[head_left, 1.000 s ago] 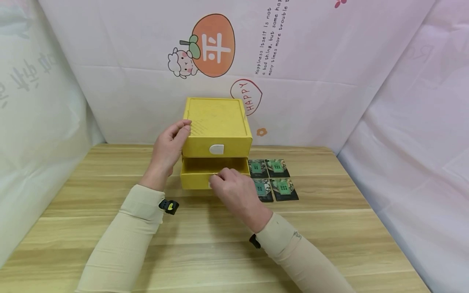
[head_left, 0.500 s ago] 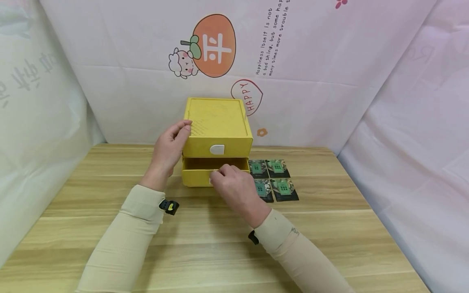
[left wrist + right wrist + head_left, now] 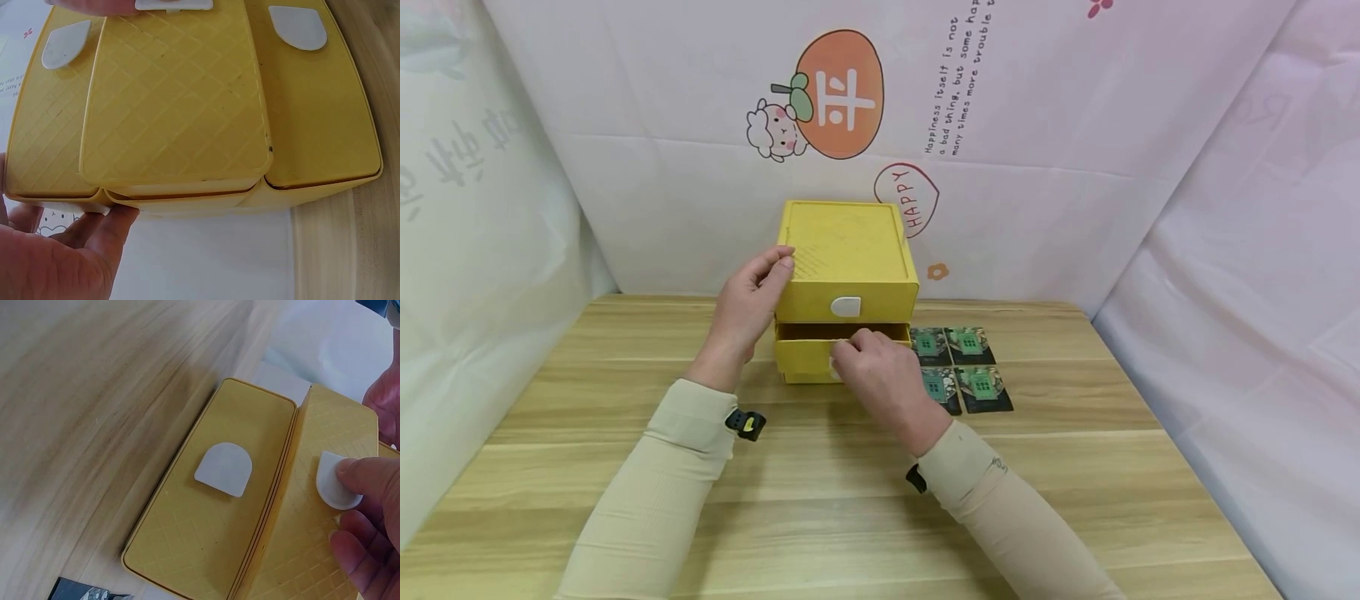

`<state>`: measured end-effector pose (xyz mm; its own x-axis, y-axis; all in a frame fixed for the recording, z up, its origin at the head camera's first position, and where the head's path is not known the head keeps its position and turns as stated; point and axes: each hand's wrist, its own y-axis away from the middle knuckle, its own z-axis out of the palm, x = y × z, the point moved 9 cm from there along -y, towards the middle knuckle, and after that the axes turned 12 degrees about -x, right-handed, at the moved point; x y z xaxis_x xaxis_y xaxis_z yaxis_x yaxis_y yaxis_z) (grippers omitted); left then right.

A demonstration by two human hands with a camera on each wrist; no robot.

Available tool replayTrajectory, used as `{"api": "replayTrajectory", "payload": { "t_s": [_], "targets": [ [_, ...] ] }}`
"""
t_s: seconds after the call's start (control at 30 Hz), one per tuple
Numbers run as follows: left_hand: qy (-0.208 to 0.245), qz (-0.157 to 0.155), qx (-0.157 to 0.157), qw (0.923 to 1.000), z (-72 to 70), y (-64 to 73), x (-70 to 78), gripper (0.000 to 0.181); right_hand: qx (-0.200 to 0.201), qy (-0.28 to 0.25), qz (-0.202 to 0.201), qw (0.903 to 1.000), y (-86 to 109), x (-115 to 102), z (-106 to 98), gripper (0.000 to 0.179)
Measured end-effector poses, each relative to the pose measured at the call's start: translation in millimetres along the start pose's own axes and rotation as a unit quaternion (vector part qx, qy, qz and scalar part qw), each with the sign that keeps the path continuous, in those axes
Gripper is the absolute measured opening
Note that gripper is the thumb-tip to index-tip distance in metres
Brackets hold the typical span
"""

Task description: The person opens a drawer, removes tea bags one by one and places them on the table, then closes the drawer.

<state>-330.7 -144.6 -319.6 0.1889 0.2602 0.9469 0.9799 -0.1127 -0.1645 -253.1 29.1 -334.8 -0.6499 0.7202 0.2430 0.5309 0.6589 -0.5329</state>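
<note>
A yellow desktop drawer cabinet with white pull tabs stands at the back of the table. Its middle drawer is pulled out a little, leaving a dark gap above its front. My right hand pinches that drawer's white tab, thumb on its outer face. The top drawer and bottom drawer sit closed. Against the cabinet's left side rests my left hand, with fingertips at the top edge. The inside of the middle drawer is mostly hidden.
Several flat square dark-and-green packets lie to the right of the cabinet. A printed white cloth hangs behind the wooden table and along both sides.
The middle drawer has slid back into the cabinet, with my right hand moving along on its tab. Its gap has narrowed. My left hand keeps its place.
</note>
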Motion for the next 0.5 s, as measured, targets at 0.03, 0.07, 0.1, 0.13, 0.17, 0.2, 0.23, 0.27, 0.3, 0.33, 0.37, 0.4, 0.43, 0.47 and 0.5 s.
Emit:
{"api": "replayTrajectory", "payload": {
  "t_s": [0.03, 0.07, 0.1, 0.13, 0.17, 0.2, 0.23, 0.27, 0.3, 0.33, 0.37, 0.4, 0.43, 0.47, 0.5],
  "targets": [
    [0.001, 0.002, -0.001, 1.0, 0.3, 0.1, 0.2, 0.056, 0.0, 0.001, 0.0, 1.0, -0.6, 0.4, 0.5, 0.009],
    [0.002, 0.003, -0.001, 1.0, 0.5, 0.2, 0.2, 0.056, 0.0, 0.002, 0.0, 1.0, -1.2, 0.8, 1.1, 0.009],
    [0.003, 0.003, -0.002, 1.0, 0.7, 0.4, 0.3, 0.056, -0.001, 0.003, 0.001, 1.0, -1.8, 1.3, 1.5, 0.009],
    [0.005, 0.003, -0.003, 1.0, 0.7, 0.7, 0.4, 0.056, -0.002, 0.003, 0.002, 1.0, -2.4, 1.7, 1.8, 0.009],
    [0.005, 0.004, -0.004, 1.0, 0.8, 0.9, 0.5, 0.056, -0.003, 0.004, 0.002, 1.0, -3.1, 2.0, 2.2, 0.009],
    [0.004, 0.003, -0.004, 1.0, 1.0, 1.4, 0.9, 0.056, -0.003, 0.004, 0.004, 1.0, -3.7, 2.5, 2.5, 0.009],
    [0.003, 0.003, -0.005, 1.0, 1.1, 1.5, 1.2, 0.056, -0.004, 0.003, 0.004, 1.0, -4.4, 2.9, 3.0, 0.01],
    [0.003, 0.003, -0.006, 1.0, 1.2, 1.7, 1.5, 0.056, -0.005, 0.002, 0.006, 1.0, -5.0, 3.4, 3.3, 0.011],
    [0.003, 0.003, -0.007, 1.0, 1.3, 1.8, 1.7, 0.056, -0.005, 0.001, 0.007, 1.0, -5.5, 3.9, 3.6, 0.011],
    [0.003, 0.003, -0.007, 1.0, 1.5, 1.9, 2.0, 0.057, -0.006, 0.0, 0.008, 1.0, -6.0, 4.4, 4.3, 0.012],
    [0.003, 0.003, -0.007, 1.0, 1.6, 2.0, 2.3, 0.057, -0.007, -0.001, 0.008, 0.9999, -6.7, 4.9, 4.9, 0.012],
    [0.004, 0.004, -0.007, 1.0, 1.9, 2.2, 2.5, 0.056, -0.008, -0.002, 0.009, 0.9999, -7.2, 5.4, 5.7, 0.012],
    [0.005, 0.005, -0.008, 0.9999, 1.9, 2.1, 2.5, 0.056, -0.009, -0.003, 0.01, 0.9999, -7.8, 5.8, 6.6, 0.013],
    [0.005, 0.005, -0.008, 0.9999, 1.9, 2.2, 2.5, 0.056, -0.01, -0.004, 0.011, 0.9999, -8.3, 6.3, 7.3, 0.012],
    [0.005, 0.004, -0.007, 1.0, 2.0, 2.5, 2.6, 0.056, -0.011, -0.003, 0.012, 0.9999, -8.9, 6.8, 7.9, 0.012]
  ]
}}
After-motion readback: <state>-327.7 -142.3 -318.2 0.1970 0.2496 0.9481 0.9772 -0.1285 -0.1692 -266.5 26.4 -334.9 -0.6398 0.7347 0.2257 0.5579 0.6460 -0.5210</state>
